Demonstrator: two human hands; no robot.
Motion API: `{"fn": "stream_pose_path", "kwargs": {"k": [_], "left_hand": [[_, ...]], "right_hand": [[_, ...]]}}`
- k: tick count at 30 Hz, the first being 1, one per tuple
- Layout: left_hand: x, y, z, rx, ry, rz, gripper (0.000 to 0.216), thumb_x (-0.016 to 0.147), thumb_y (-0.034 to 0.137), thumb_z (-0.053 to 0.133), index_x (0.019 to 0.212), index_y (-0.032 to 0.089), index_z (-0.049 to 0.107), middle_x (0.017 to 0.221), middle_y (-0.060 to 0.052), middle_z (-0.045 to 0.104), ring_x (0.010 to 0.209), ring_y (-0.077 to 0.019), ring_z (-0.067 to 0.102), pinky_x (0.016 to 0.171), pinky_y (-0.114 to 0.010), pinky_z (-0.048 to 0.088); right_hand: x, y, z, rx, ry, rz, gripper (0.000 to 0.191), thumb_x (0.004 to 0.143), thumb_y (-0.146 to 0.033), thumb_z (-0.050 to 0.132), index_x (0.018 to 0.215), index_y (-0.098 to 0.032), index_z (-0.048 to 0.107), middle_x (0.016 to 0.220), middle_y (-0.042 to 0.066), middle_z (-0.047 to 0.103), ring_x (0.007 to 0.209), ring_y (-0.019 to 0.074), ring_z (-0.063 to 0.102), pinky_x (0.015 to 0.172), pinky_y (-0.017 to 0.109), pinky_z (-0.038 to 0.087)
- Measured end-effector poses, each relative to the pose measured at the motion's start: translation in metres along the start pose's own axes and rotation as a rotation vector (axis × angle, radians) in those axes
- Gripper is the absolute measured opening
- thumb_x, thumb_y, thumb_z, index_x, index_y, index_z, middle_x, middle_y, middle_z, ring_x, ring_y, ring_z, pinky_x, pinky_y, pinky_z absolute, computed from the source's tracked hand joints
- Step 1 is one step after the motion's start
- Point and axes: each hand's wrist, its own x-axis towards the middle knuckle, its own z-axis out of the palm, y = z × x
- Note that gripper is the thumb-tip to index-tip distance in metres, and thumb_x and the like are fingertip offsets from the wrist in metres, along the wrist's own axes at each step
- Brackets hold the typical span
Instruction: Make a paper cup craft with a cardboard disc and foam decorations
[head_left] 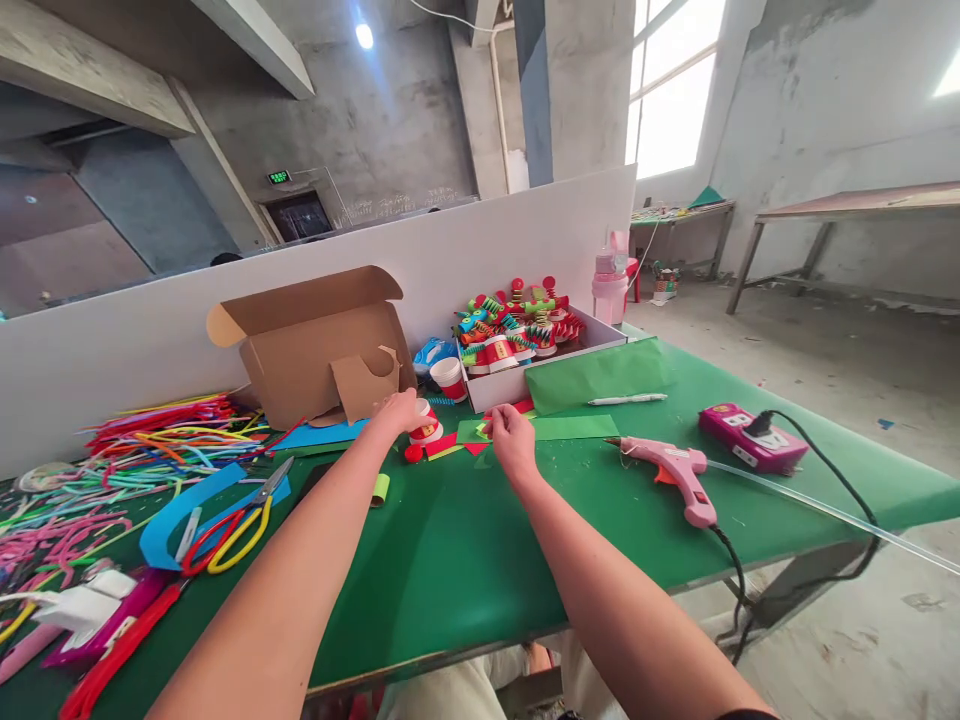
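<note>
My left hand (395, 413) reaches to a red and white paper cup (426, 424) with a yellow emblem, its fingers closed at the cup's upper left side. A red round piece (414, 454) sits at the foot of this cup. To the right, my right hand (514, 440) is closed in a pinch above a strip of green paper (574, 427). Small yellow-green bits (481, 431) show beside its fingertips, but what the pinch holds is hidden. Red paper pieces (442, 446) lie between the two hands. Below my left wrist stands a light-green paper roll (380, 490).
A white box (495, 388) of finished cup figures stands behind, near a brown cardboard box (322, 350). Scissors (251, 520) and many pipe cleaners (172, 440) lie left. At right are a pink glue gun (675, 470), its cord and a purple power strip (752, 438).
</note>
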Motion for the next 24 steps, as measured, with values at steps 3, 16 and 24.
{"fn": "stream_pose_path", "kwargs": {"k": [3,16,24], "left_hand": [[0.007,-0.003,-0.003,0.067,-0.089,0.037,0.048,0.063,0.039,0.077,0.105,0.019,0.065,0.116,-0.017,0.069,0.105,-0.0363,0.065,0.081,-0.039,0.051],[-0.004,-0.019,-0.039,0.040,0.017,0.192,0.069,0.071,0.045,0.071,0.135,0.027,0.051,0.138,-0.010,0.058,0.122,-0.0308,0.055,0.088,-0.034,0.047],[-0.078,0.048,-0.007,-0.143,0.540,0.078,0.045,0.101,0.039,0.031,0.078,0.017,0.062,0.071,-0.006,0.069,0.065,-0.0160,0.062,0.055,-0.024,0.034]], "right_hand": [[-0.001,-0.002,0.003,0.025,-0.015,0.013,0.022,0.087,-0.026,0.042,0.077,-0.022,0.061,0.061,-0.001,0.068,0.059,0.0158,0.061,0.060,0.025,0.043],[-0.002,-0.003,0.005,0.079,-0.033,0.031,0.020,0.086,-0.024,0.042,0.075,-0.023,0.058,0.060,-0.002,0.065,0.059,0.0150,0.058,0.059,0.025,0.042],[0.001,-0.003,0.001,0.094,0.041,-0.014,0.020,0.087,-0.029,0.041,0.075,-0.023,0.055,0.055,-0.003,0.059,0.053,0.0153,0.053,0.058,0.026,0.041]]}}
